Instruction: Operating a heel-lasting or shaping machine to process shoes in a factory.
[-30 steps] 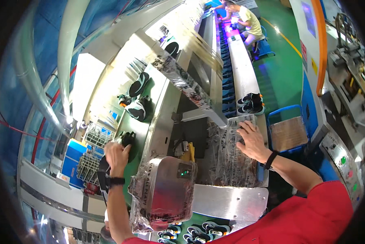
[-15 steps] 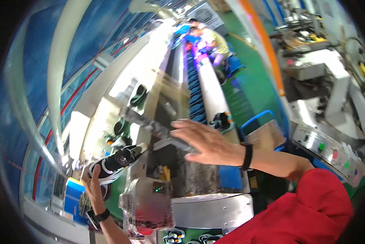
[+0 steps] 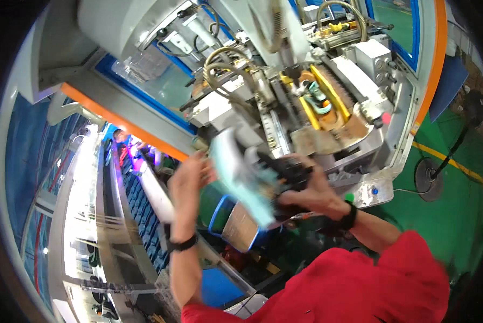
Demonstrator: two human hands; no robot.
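Note:
A shoe [image 3: 247,177] with a dark upper and a pale teal and white sole is blurred by motion in front of me. My right hand [image 3: 317,191] grips it on the dark side, fingers over the top and thumb below. My left hand [image 3: 189,176] is raised beside the shoe's pale end, its fingers curled and smeared; whether they touch the sole I cannot tell. Beyond my hands stands a machine, where another shoe [image 3: 319,99], with teal and orange parts, sits between yellow pads [image 3: 330,91].
An orange-edged frame [image 3: 126,123] borders the machine's left side. At the left runs a conveyor [image 3: 144,220] with dark ridges, more shoes [image 3: 93,255] beside it. A blue-framed cart [image 3: 240,226] holding a brown board stands below my hands. Right, a pole stand [image 3: 429,175] rests on green floor.
The view has swung right, from the conveyor to the machine. My left hand, holding a black-and-white shoe before, has come up beside the shoe; my right hand, open before, now grips it.

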